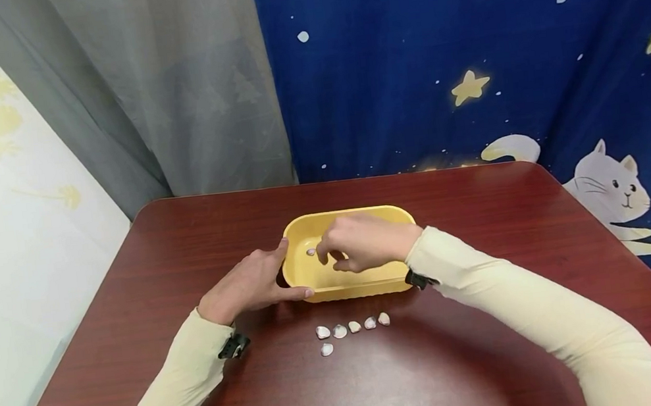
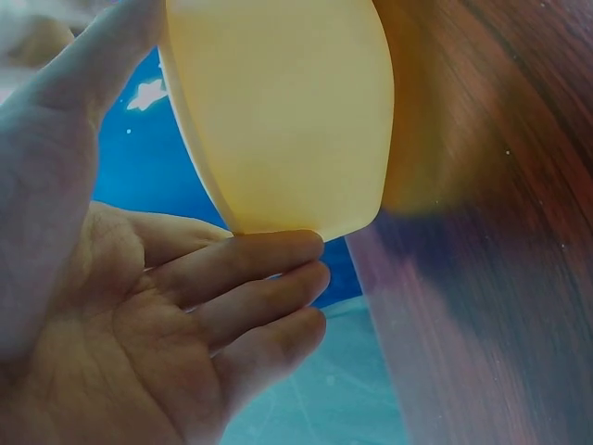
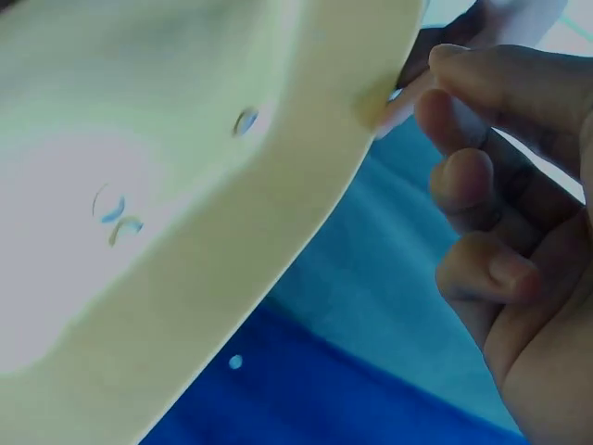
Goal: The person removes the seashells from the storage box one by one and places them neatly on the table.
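Observation:
A yellow plastic tub (image 1: 358, 289) stands on the table. My left hand (image 1: 253, 280) holds its left end, thumb along the near rim and forefinger at the far side; in the left wrist view the fingers (image 2: 264, 301) lie against the tub's outer wall. Over the tub's inside hovers my right hand (image 1: 365, 242), its fingers loosely bent and nothing visible between thumb and forefinger. A small seashell (image 1: 311, 252) lies on the tub floor just left of those fingertips. The right wrist view has more small shells (image 3: 127, 227) inside the tub.
On the near side of the tub, several pale shells (image 1: 340, 331) form a row on the dark red wooden table (image 1: 473, 359). One single shell (image 1: 326, 349) lies below the row's left end. Behind the table hangs a blue and grey curtain (image 1: 373, 92).

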Tool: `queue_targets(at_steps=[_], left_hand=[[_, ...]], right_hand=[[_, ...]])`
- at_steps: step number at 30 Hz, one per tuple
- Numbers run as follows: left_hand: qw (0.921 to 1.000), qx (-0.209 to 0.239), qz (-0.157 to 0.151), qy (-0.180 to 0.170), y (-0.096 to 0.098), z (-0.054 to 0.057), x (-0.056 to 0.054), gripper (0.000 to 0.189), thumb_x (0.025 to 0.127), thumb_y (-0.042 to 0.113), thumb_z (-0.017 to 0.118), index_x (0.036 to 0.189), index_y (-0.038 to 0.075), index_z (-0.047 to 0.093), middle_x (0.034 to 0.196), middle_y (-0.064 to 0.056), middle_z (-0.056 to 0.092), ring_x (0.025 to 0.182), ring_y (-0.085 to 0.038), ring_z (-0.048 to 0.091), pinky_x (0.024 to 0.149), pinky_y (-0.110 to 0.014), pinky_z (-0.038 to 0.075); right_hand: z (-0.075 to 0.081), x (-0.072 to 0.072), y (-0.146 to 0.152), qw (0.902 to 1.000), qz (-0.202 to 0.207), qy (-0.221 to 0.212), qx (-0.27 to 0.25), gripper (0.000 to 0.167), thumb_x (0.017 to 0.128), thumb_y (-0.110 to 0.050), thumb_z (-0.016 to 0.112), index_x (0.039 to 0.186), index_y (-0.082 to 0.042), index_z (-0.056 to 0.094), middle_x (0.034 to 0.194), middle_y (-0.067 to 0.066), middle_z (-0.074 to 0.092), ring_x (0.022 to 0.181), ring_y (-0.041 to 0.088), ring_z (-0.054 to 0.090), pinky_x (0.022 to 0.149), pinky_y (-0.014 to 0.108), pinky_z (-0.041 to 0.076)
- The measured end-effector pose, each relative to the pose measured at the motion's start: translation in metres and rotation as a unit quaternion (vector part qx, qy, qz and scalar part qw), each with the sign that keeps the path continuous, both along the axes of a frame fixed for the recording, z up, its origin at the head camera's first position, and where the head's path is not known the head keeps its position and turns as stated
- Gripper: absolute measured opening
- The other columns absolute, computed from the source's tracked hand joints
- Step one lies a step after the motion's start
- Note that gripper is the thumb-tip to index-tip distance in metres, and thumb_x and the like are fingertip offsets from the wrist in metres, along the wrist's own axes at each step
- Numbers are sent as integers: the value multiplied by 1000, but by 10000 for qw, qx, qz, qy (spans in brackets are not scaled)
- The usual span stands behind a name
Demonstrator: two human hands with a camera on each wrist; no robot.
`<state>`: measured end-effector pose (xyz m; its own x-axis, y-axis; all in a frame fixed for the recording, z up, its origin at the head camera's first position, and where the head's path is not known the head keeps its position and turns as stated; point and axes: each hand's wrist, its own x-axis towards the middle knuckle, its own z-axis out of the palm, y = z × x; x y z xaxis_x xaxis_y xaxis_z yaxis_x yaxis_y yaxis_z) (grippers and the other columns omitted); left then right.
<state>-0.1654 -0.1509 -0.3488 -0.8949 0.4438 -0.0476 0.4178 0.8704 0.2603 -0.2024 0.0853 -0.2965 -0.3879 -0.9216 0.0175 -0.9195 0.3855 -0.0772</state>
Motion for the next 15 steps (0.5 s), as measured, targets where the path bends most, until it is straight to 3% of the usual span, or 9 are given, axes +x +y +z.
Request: queue_targets(at_steps=[9, 15], left_hand=[[9998, 63, 159, -34, -1, -2, 1, 118, 74, 72, 74, 155, -3, 32, 70, -4, 57, 70, -16, 56, 68, -33, 49], [9995, 170, 260, -21, 0, -2, 1, 115, 72, 71, 76, 154, 1, 35, 73, -5, 60, 72, -18, 59, 71, -37, 52]], right_hand=[[-12, -37, -17, 9971, -628, -328, 275, 15, 84, -11, 75, 98, -14, 78, 78, -4, 70, 71, 9, 60, 66, 28, 52], [-25, -53, -35, 9929, -882, -458, 647, 17, 85, -12, 74, 101, -16, 78, 82, -2, 71, 74, 10, 62, 66, 29, 52]])
